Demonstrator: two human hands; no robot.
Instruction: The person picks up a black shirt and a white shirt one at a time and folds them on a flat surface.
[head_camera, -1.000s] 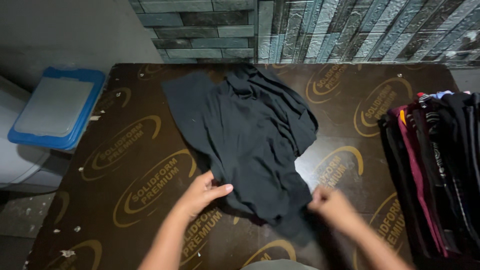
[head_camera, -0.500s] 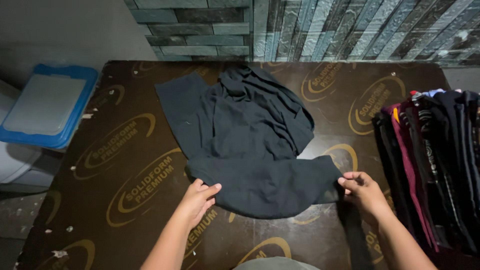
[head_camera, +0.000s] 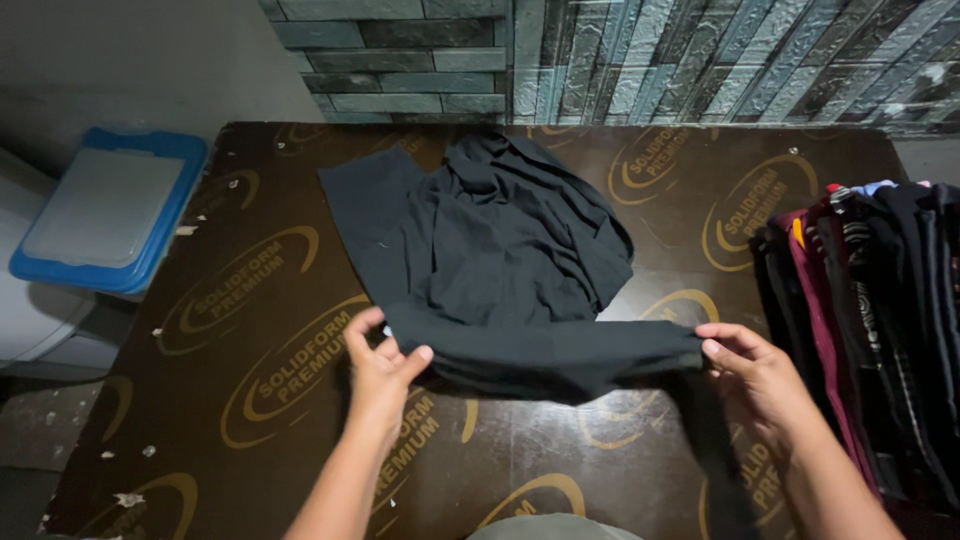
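A dark garment (head_camera: 490, 270) lies crumpled across the middle of the brown bench (head_camera: 250, 400), which is printed all over with gold oval marks. Its near edge is pulled out into a straight, taut band running left to right, lifted a little off the bench top, while the rest of the cloth heaps up in loose folds toward the far side, with one flat flap spread to the far left. The left hand (head_camera: 378, 365) holds the left end of that band, thumb and fingers pressed together on the cloth in a pinching grip. The right hand (head_camera: 752, 372) holds the right end, its fingers curled over the fabric edge and its thumb beneath, likewise a closed grip on the cloth. Both forearms reach in from the near edge. At the right edge of the bench stands a tight row of folded clothes (head_camera: 870, 330) in black, maroon and other dark colours, near the right hand but apart from it. Off the bench to the far left sits a blue-rimmed plastic bin lid (head_camera: 110, 215). Behind the bench rises a wall of grey-green brick-pattern tiles (head_camera: 650, 60).
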